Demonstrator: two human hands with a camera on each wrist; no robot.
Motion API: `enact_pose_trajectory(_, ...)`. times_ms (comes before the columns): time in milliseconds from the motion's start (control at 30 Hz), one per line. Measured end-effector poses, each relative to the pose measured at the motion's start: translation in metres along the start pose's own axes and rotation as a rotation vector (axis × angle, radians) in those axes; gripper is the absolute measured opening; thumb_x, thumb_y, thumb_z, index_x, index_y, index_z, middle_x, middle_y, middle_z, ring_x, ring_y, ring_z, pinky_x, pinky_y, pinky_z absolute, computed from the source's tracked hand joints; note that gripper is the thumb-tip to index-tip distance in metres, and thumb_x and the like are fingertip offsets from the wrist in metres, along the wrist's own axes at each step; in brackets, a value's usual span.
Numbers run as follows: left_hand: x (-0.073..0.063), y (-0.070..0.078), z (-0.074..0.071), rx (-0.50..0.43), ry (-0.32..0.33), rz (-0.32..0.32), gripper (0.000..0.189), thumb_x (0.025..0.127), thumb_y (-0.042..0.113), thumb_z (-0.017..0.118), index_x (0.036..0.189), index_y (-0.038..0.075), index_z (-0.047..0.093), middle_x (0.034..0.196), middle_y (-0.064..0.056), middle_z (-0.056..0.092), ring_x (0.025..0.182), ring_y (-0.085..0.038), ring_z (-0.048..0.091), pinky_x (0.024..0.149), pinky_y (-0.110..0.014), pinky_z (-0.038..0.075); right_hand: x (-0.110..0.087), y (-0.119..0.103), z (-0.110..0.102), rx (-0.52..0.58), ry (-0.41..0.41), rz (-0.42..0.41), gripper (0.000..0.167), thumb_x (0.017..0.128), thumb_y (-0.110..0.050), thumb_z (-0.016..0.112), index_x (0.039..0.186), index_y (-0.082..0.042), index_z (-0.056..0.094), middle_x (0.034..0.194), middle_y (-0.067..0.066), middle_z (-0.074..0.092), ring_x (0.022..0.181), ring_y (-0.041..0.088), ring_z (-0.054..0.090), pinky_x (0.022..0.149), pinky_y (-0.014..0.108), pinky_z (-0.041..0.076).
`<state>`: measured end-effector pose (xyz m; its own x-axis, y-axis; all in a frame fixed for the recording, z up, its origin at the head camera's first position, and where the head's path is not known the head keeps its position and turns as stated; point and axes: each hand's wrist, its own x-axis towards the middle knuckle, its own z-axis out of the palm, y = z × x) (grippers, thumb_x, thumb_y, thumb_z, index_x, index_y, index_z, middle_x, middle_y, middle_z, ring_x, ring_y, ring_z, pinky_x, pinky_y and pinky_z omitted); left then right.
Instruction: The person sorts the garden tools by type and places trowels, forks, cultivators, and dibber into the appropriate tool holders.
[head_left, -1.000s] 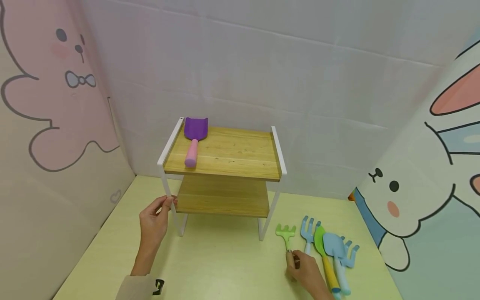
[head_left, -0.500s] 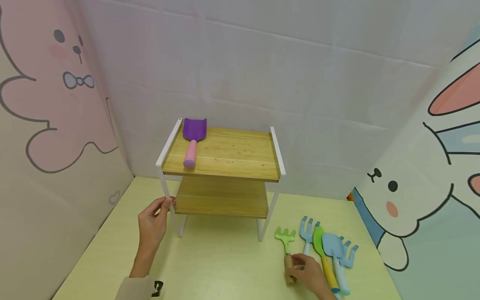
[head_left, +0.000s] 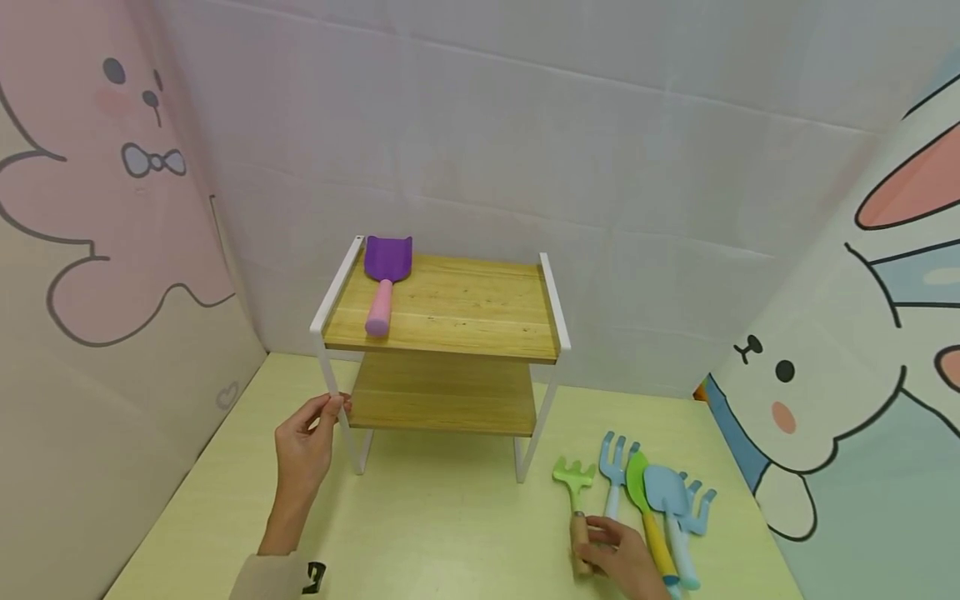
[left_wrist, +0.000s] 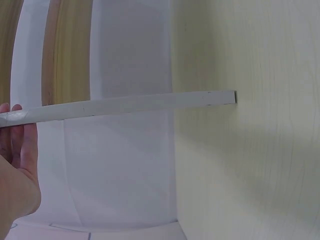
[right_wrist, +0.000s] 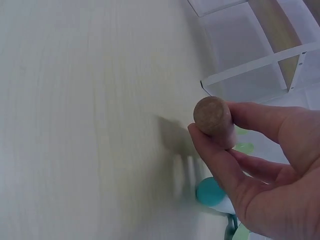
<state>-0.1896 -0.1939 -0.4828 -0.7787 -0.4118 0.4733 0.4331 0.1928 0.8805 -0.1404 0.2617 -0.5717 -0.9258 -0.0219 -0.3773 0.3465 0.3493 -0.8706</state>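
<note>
My left hand (head_left: 303,450) pinches the white front-left leg (left_wrist: 150,103) of a two-tier wooden shelf (head_left: 472,304) at about lower-board height. At the right, my right hand (head_left: 628,560) holds a small green hand rake (head_left: 574,477) by its wooden handle (right_wrist: 213,117), between thumb and fingers. The rake's prongs point away from me. In the right wrist view the handle's round end faces the camera, and a shadow falls on the table beside it. A purple scoop (head_left: 387,260) with a pink handle lies on the top board, at its left side.
Right of my right hand lie a blue fork (head_left: 612,471), a green trowel with a yellow handle (head_left: 660,546), a light-blue shovel (head_left: 667,492) and another blue rake (head_left: 701,512), partly overlapping. Walls with cartoon animals enclose the pale table (head_left: 450,533).
My right hand has drawn the green rake slightly towards me. The left hand keeps its grip on the shelf leg, and the scoop stays where it was.
</note>
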Motion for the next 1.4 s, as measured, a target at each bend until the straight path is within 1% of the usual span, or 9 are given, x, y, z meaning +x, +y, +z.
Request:
enact_pose_trajectory(167,0.0,0.0,0.0,-0.003,-0.001,-0.002,0.015,0.101,0.001,0.064,0.099,-0.008,0.076,0.089,-0.023,0.075,0.087,-0.003,0.072,0.081,-0.017,0.058,-0.005,0.002,0.001,0.052,0.026,-0.001,0.06,0.088,-0.009,0.082,0.136,0.014,0.054,0.114,0.019,0.071,0.095,0.028,0.072,0.075,0.039,0.063)
enact_pose_trajectory(333,0.0,0.0,0.0,0.003,-0.002,-0.001,0.014,0.101,0.0,0.064,0.099,-0.008,0.076,0.089,-0.022,0.075,0.087,-0.003,0.072,0.081,-0.016,0.058,-0.012,0.003,0.001,0.055,0.044,-0.046,0.062,0.088,-0.012,0.083,0.137,0.013,0.054,0.118,0.023,0.07,0.097,0.033,0.073,0.076,0.037,0.062)
enact_pose_trajectory(467,-0.001,0.001,0.0,-0.004,0.0,-0.005,0.014,0.1,0.0,0.064,0.1,-0.008,0.076,0.089,-0.02,0.076,0.087,-0.003,0.072,0.081,-0.017,0.058,-0.016,0.007,0.002,0.061,0.065,-0.075,0.065,0.087,-0.014,0.085,0.139,0.011,0.054,0.121,0.025,0.069,0.098,0.031,0.073,0.075,0.033,0.062)
enact_pose_trajectory(633,-0.001,0.001,0.0,-0.007,0.003,0.0,0.014,0.1,0.0,0.065,0.099,-0.008,0.076,0.089,-0.02,0.076,0.087,-0.003,0.072,0.076,-0.015,0.058,-0.022,0.008,0.006,0.109,0.099,-0.075,0.067,0.085,-0.013,0.086,0.14,0.009,0.053,0.122,0.023,0.069,0.097,0.028,0.074,0.076,0.032,0.062)
enact_pose_trajectory(767,-0.001,0.001,0.0,-0.005,0.006,0.009,0.014,0.1,-0.001,0.065,0.099,-0.008,0.076,0.088,-0.02,0.076,0.086,-0.003,0.072,0.074,-0.015,0.058,-0.027,0.004,0.013,0.146,0.132,-0.101,0.066,0.083,-0.009,0.086,0.139,0.008,0.056,0.123,0.023,0.068,0.095,0.025,0.074,0.077,0.032,0.062)
enact_pose_trajectory(933,0.0,0.001,0.0,-0.013,0.009,0.01,0.013,0.1,-0.001,0.065,0.099,-0.008,0.076,0.087,-0.018,0.076,0.083,-0.004,0.072,0.076,-0.016,0.058,-0.033,-0.004,0.019,0.183,0.171,-0.192,0.062,0.08,0.0,0.085,0.136,0.007,0.059,0.122,0.025,0.067,0.089,0.019,0.074,0.077,0.029,0.062)
enact_pose_trajectory(1033,0.0,0.001,0.0,-0.023,0.007,0.013,0.013,0.1,-0.002,0.065,0.099,-0.009,0.076,0.088,-0.02,0.075,0.083,-0.005,0.072,0.076,-0.017,0.058,-0.036,-0.008,0.022,0.182,0.194,-0.244,0.059,0.08,0.005,0.084,0.134,0.008,0.06,0.122,0.025,0.067,0.087,0.017,0.073,0.076,0.029,0.062)
enact_pose_trajectory(1267,-0.001,0.002,0.001,-0.023,0.002,0.021,0.013,0.1,-0.003,0.064,0.099,-0.009,0.076,0.089,-0.026,0.074,0.083,-0.005,0.073,0.078,-0.017,0.058,-0.046,-0.024,0.029,0.2,0.222,-0.276,0.058,0.08,0.007,0.083,0.134,0.008,0.06,0.123,0.024,0.066,0.089,0.015,0.073,0.074,0.031,0.062)
enact_pose_trajectory(1400,-0.001,0.001,0.0,-0.01,0.002,0.027,0.013,0.1,-0.002,0.065,0.098,-0.009,0.076,0.088,-0.026,0.074,0.084,-0.005,0.072,0.077,-0.016,0.058,-0.052,-0.032,0.033,0.22,0.226,-0.31,0.058,0.08,0.01,0.082,0.133,0.008,0.06,0.12,0.017,0.068,0.09,0.016,0.073,0.072,0.033,0.063)
